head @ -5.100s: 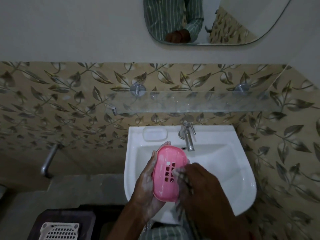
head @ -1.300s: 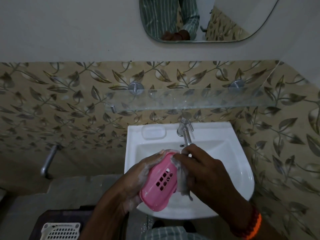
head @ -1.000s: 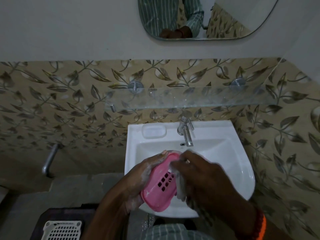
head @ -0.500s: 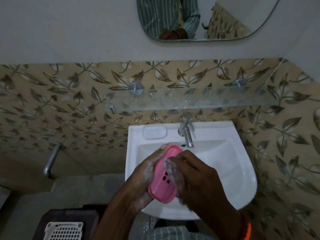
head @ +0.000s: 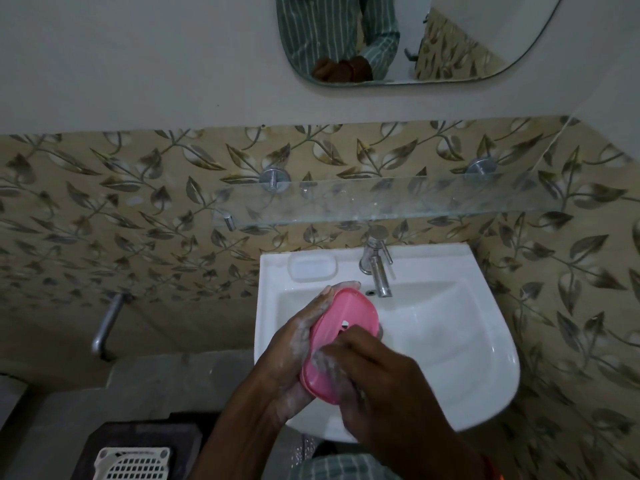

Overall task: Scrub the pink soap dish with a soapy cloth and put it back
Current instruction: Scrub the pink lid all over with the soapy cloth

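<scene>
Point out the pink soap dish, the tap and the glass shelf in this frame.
pink soap dish [head: 349, 310]: head view, upper face of the dish.
tap [head: 380, 277]: head view, middle of the spout.
glass shelf [head: 398, 199]: head view, bare middle of the pane.

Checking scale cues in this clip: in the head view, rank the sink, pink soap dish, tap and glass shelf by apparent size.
1. Sink
2. Glass shelf, clearly longer than the dish, though thin
3. Pink soap dish, partly covered by the hands and nearer the camera
4. Tap

Soap dish [head: 346, 327] between both hands, over sink [head: 467, 358], below tap [head: 379, 271].
</scene>
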Tool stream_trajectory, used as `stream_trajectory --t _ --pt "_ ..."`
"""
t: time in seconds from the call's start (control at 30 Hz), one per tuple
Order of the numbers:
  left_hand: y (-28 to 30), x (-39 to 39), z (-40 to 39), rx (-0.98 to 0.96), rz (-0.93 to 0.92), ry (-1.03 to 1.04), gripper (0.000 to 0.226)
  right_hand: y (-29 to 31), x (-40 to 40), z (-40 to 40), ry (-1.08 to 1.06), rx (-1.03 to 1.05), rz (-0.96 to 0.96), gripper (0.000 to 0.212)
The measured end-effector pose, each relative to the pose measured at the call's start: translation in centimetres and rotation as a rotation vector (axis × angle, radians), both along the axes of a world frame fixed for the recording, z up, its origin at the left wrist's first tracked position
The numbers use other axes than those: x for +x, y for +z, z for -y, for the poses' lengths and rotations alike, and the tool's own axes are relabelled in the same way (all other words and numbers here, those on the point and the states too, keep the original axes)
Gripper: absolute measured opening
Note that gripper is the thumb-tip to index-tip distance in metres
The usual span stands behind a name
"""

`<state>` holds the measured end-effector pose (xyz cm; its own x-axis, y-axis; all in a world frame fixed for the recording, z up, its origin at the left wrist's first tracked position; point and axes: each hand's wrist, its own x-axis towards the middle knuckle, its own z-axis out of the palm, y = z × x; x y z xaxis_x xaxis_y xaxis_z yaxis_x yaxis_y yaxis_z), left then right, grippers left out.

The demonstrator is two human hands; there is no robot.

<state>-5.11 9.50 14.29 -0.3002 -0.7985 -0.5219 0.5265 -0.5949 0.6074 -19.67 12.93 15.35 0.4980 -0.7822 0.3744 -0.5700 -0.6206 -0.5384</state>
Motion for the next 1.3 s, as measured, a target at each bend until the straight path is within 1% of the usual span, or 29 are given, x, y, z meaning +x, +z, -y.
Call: stream_trajectory --t 0.07,0.1,0.13,0.23,0.27,0.33,0.4,0.5,0.53,0.6,0.67,0.73,0.77,0.83,0.9,0.93,1.0,1.1,1.2,1.3 --pt "-0.2 -0.1 -0.1 -0.022 -0.038 -0.007 0.038 0.2 0.1 -0.6 0.049 -0.015 -0.043 0.023" --pt "-0.2 -0.2 -0.1 -0.035 -0.028 0.007 0.037 0.3 0.1 -0.2 0.022 -0.018 -0.036 0.024" --pt "-0.5 -0.3 -0.2 -0.048 0.009 0.025 0.037 0.4 0.1 0.6 -0.032 -0.021 -0.007 0.024" --pt "-0.9 -0.5 -0.6 -0.052 0.088 0.043 0.039 0.8 0.0 2.9 -0.271 0.026 0.169 0.019" --pt "-1.0 -0.5 -0.6 -0.043 0.101 0.057 0.040 0.9 0.3 3.0 -0.302 0.049 0.187 0.020" --pt "-1.0 -0.5 -0.3 -0.027 0.076 0.081 0.041 0.8 1.0 2.1 -0.261 0.077 0.180 0.017" --pt "-0.8 -0.2 0.3 -0.025 0.009 0.100 0.043 0.5 1.3 0.4 -0.113 0.134 0.172 0.015" --pt "-0.6 -0.1 0.7 0.015 -0.065 0.103 0.043 0.7 0.7 -0.4 0.051 0.190 0.135 0.021" --pt "-0.7 -0.2 0.6 0.040 -0.064 0.102 0.045 0.9 0.4 0.1 0.058 0.185 0.106 0.020" --pt "-1.3 -0.6 0.4 0.073 -0.040 0.091 0.051 1.2 0.2 1.7 -0.013 0.132 0.065 0.021" --pt "-1.7 -1.1 0.1 0.048 -0.025 0.078 0.049 1.4 0.0 3.7 -0.156 0.097 0.106 0.020" --pt "-1.4 -1.2 -0.2 -0.002 -0.020 0.072 0.044 1.5 0.1 4.5 -0.262 0.116 0.129 0.013" --pt "-1.3 -1.0 -0.2 -0.020 -0.017 0.072 0.044 1.5 0.1 4.3 -0.257 0.122 0.130 0.011" --pt "-1.1 -0.3 0.1 -0.032 -0.024 0.081 0.045 1.4 0.3 2.9 -0.133 0.130 0.125 0.011" --pt "-0.9 0.1 0.6 -0.049 -0.022 0.104 0.045 1.1 0.5 1.0 0.064 0.177 0.092 0.013" --pt "-0.6 0.2 0.8 -0.065 -0.022 0.112 0.044 0.8 0.5 0.5 0.121 0.204 0.073 0.015" --pt "-0.2 0.2 0.9 -0.077 -0.042 0.092 0.044 0.7 0.0 0.2 0.146 0.221 0.067 0.020" --pt "0.0 0.1 0.7 -0.059 -0.062 0.053 0.043 1.2 -0.9 0.3 0.167 0.161 0.003 0.023" --pt "0.1 -0.2 0.6 0.031 -0.053 0.017 0.047 2.4 -1.5 0.5 0.205 0.061 -0.208 0.023" --pt "0.2 -0.2 0.8 0.038 -0.021 -0.075 0.050 3.4 -2.0 1.2 0.211 -0.053 -0.359 0.037"
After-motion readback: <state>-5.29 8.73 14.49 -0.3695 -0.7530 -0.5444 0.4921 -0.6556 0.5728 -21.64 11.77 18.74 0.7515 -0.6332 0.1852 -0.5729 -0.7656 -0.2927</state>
